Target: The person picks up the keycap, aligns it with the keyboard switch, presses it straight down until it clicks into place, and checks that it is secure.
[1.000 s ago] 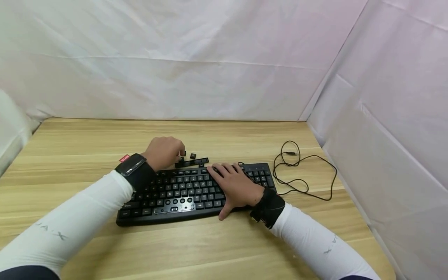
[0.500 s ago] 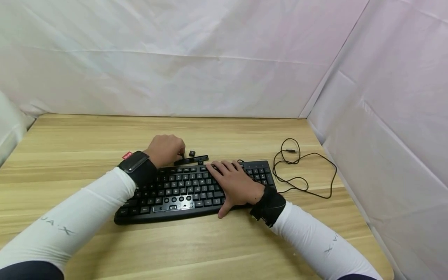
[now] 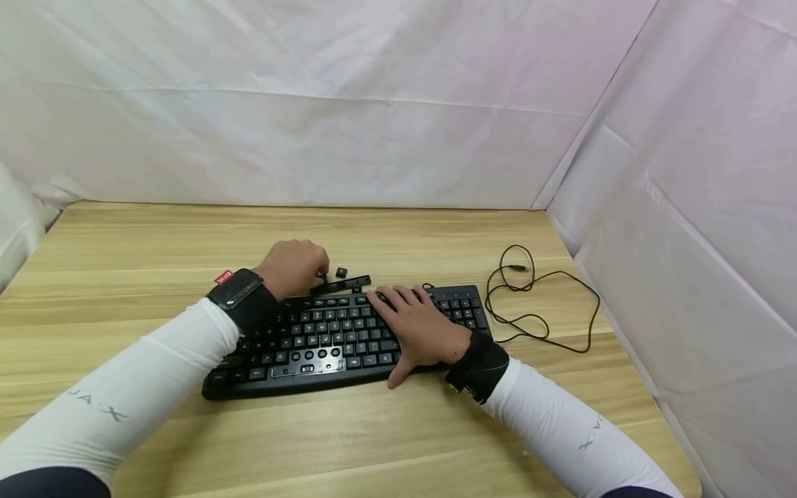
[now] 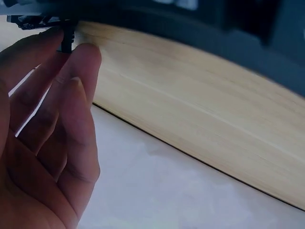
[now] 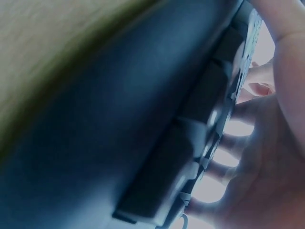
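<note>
Your left hand point(image 3: 291, 268) pinches a small black piece point(image 4: 67, 43) just past the far edge of the keyboard point(image 3: 330, 339) — a second ago a dark bit showed beyond those fingertips; now it doesn't show apart. Right hand point(image 3: 422, 333) still spread flat on top. Long bar point(image 3: 341, 284), loose keycap point(image 3: 341, 272) nearby — reads as a pick-up.

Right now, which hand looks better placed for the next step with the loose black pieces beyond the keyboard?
Left, most likely: the left hand pinches a small dark piece, next to the long black bar. The right hand lies spread over the keyboard and would probably have to lift off first.
</note>
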Demonstrator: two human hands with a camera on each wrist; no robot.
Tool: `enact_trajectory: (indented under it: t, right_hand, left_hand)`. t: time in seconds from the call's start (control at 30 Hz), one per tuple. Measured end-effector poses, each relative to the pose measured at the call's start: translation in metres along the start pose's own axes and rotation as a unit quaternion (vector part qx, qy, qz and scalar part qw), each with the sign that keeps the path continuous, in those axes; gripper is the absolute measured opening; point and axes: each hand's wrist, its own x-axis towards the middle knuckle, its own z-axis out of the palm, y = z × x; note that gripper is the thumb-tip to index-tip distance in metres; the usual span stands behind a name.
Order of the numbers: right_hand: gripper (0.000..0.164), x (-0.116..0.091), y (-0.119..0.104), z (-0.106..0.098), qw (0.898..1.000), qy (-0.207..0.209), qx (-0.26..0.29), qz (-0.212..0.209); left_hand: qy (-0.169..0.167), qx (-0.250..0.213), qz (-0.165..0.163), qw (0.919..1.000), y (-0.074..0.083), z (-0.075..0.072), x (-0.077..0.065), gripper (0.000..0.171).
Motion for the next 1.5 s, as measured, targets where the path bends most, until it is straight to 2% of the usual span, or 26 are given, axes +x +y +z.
enact_trajectory:
  t: [0.17,0.6,0.7,0.83,1.0,1.2,1.5]
  right_hand:
    - [0.142,0.0,-0.001,0.0,1.0,0.001,0.007,-0.004]
    - [0.142,0.002,-0.002,0.001,1.0,0.007,-0.002,-0.011]
    - [0.142,0.002,-0.003,0.0,1.0,0.012,0.001,-0.013]
    - [0.141,0.002,-0.002,-0.001,1.0,0.011,0.005,-0.019]
    - [0.142,0.004,-0.002,0.0,1.0,0.015,0.001,-0.02]
    - [0.142,0.004,-0.001,-0.001,1.0,0.012,0.005,-0.019]
    - [0.143,0.0,0.002,-0.004,1.0,0.008,0.002,-0.007]
  left_hand:
    - [-0.001,0.004,-0.001,1.0,0.0,0.002,0.0,0.006]
    - [0.02,0.009,0.006,0.9997,-0.005,0.007,-0.005,0.009]
    - [0.017,0.011,0.002,0.9998,-0.004,0.005,-0.006,0.011]
    - [0.004,0.01,-0.008,0.9999,-0.004,0.005,-0.007,0.006]
    - [0.01,0.014,-0.022,0.9996,-0.007,0.001,-0.012,0.008]
    - [-0.009,0.003,-0.033,0.9994,-0.003,-0.011,-0.027,0.013]
    - [0.033,-0.024,0.002,0.9992,0.024,-0.021,-0.07,0.023]
